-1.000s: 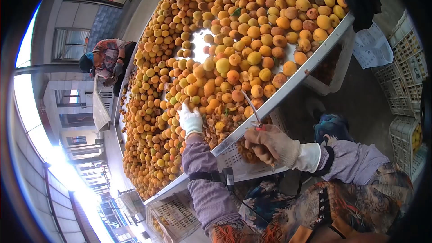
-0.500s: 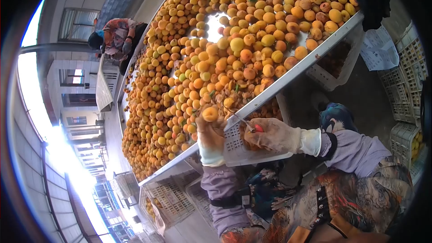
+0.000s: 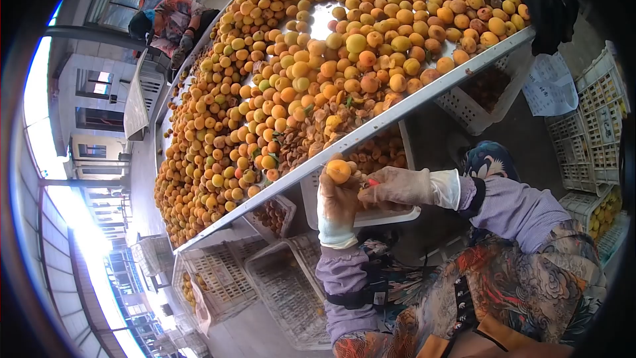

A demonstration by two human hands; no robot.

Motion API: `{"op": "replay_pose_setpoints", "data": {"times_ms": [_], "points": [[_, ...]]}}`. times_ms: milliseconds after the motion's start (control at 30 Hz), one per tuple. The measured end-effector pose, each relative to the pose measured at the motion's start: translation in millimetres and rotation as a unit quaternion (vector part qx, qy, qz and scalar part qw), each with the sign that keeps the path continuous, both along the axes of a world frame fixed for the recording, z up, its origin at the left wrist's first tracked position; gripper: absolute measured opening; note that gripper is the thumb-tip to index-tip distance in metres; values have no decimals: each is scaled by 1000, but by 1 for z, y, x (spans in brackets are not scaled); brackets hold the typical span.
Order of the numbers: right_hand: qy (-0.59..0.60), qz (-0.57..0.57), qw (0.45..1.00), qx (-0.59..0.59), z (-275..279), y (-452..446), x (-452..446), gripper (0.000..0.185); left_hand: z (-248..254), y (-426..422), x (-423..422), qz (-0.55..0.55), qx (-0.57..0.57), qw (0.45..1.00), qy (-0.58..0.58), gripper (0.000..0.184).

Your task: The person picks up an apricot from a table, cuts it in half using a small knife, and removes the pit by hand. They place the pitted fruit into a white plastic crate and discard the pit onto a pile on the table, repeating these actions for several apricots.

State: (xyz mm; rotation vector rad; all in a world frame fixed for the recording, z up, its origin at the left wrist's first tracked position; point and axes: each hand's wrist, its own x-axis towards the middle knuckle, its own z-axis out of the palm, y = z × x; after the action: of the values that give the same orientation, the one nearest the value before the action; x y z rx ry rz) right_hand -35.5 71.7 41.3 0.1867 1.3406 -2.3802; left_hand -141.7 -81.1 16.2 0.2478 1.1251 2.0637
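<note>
My left hand (image 3: 339, 202), in a pale, stained glove, is closed around an orange-yellow apricot (image 3: 338, 172) just off the table's near edge. Close beside it, my right hand (image 3: 401, 187), also gloved, grips a small knife (image 3: 373, 182). Only a red bit of its handle shows; the blade is hidden by the hands. Beneath both hands stands a white plastic crate (image 3: 414, 166) with brownish apricot pieces inside. Past the metal rim (image 3: 391, 117) lies a large heap of apricots (image 3: 265, 103), with a pile of split, browned pieces (image 3: 308, 136) near the rim.
Across the table a co-worker (image 3: 175, 23) bends over the far edge. More plastic crates (image 3: 285, 285) stand on the floor at lower left, and stacked crates (image 3: 586, 122) at right. A dark cloth (image 3: 546, 3) and a printed sheet (image 3: 551, 85) hang by the table's right corner.
My left hand has drawn back from over the table edge with the apricot, closer to my right hand. The knife blade, visible before, is now hidden. The view has shifted slightly.
</note>
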Motion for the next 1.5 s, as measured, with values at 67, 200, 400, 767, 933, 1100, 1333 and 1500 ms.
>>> {"op": "replay_pose_setpoints", "data": {"times_ms": [67,200,400,767,933,1100,1333,1500], "points": [[-4,1,1000,12,0,-2,-2,36,0,0,-2,-9,11,1000,15,59],[3,2,1000,17,-4,-3,-3,37,2,2,1,19,-15,999,23,64],[27,-21,999,8,-7,-6,-2,39,2,3,1,7,5,1000,-10,65],[35,-5,999,12,-9,-7,1,37,9,13,5,19,8,1000,17,66],[48,-9,998,35,-6,-8,0,39,9,13,4,10,29,999,-8,66],[8,-3,1000,23,-5,-6,0,38,8,13,4,22,11,1000,12,65],[-6,6,999,38,-37,-15,-4,36,5,10,4,18,-38,996,82,66],[-1,-52,998,37,-35,-25,0,31,8,11,11,-3,-64,991,117,66]]}}
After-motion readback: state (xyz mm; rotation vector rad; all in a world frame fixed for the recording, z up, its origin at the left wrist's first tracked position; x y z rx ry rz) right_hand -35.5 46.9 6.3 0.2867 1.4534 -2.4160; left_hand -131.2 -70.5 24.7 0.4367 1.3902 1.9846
